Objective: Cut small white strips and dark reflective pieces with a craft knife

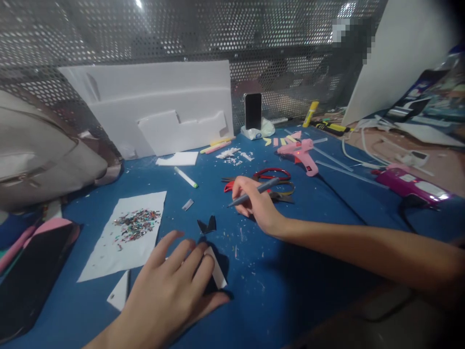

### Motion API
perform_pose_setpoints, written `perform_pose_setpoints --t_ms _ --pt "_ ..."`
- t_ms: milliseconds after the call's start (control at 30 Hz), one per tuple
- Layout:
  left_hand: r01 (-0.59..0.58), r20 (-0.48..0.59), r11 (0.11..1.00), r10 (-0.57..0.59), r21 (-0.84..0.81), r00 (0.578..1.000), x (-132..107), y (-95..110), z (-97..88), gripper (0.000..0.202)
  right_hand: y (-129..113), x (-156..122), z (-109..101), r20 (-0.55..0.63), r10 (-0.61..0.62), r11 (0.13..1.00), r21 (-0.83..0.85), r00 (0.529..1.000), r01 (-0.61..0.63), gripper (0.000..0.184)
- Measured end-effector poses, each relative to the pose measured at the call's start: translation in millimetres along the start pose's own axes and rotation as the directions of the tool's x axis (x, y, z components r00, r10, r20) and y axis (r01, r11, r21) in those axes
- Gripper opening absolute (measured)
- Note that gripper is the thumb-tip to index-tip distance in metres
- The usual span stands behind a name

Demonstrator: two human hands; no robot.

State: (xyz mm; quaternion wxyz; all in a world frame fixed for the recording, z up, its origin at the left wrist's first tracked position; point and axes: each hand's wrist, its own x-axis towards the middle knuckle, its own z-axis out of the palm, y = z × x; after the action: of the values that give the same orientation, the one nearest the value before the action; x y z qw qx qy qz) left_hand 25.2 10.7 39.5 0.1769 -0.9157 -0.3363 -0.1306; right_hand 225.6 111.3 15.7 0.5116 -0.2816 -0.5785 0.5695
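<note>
1. The right hand [259, 208] held a gray pen [268, 185], fingers closed around it, its tip pointing down and left above the blue table [261, 310].
2. The left hand [169, 283] lay low over the table, fingers bent and a little apart, beside a white strip [217, 269] that showed past its fingers. Whether it gripped the strip could not be told, as the hand hid part of it.
3. A small black piece [207, 225] lay just beyond the left fingertips, between the two hands.
4. To the left, a sheet of paper [103, 259] bore a scatter of shiny bits [138, 224].
5. Red-handled scissors [275, 169] lay just behind the right hand, partly hidden by it.
6. Farther right lay a pink glue gun [305, 154].
7. Beyond the hands, a white marker [185, 177] lay on the table, and a phone [253, 111] stood upright near a white board [181, 80].
</note>
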Motion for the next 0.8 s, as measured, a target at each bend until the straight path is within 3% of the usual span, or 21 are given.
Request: perform_pose_setpoints --t_ms 100,233,467,600,700,800 --pt "-0.049 -0.011 0.998 0.050 0.048 0.999 -1.1 2.2 -1.1 0.028 -5.0 -5.9 4.1 0.109 -0.013 0.999 -0.039 0.994 0.017 0.028" --pt "-0.072 0.000 0.997 0.072 -0.018 0.997 -2.8 2.1 -1.6 0.022 -7.9 -11.3 8.4 0.214 -0.019 0.996 -0.082 0.977 0.038 0.019" --pt "-0.188 0.027 0.950 0.201 -0.250 0.979 -6.8 -17.3 -4.5 0.033 -10.2 -12.0 8.3 0.234 0.000 0.988 -0.151 0.972 0.036 0.017" --pt "-0.119 0.068 0.899 0.163 -0.422 0.984 -13.4 -23.7 -4.9 0.032 -12.1 -13.0 8.5 0.256 0.002 0.981 -0.190 0.967 0.048 0.012" --pt "-0.032 0.132 0.791 0.142 -0.611 0.981 -16.1 -22.8 -6.2 0.035 -11.9 -12.8 8.7 0.256 0.012 0.976 -0.211 0.966 0.044 0.011" --pt "0.067 0.189 0.755 0.077 -0.652 0.979 -15.3 -20.1 -6.8 0.031 -11.2 -11.6 8.3 0.254 0.037 0.974 -0.227 0.966 0.023 0.012"
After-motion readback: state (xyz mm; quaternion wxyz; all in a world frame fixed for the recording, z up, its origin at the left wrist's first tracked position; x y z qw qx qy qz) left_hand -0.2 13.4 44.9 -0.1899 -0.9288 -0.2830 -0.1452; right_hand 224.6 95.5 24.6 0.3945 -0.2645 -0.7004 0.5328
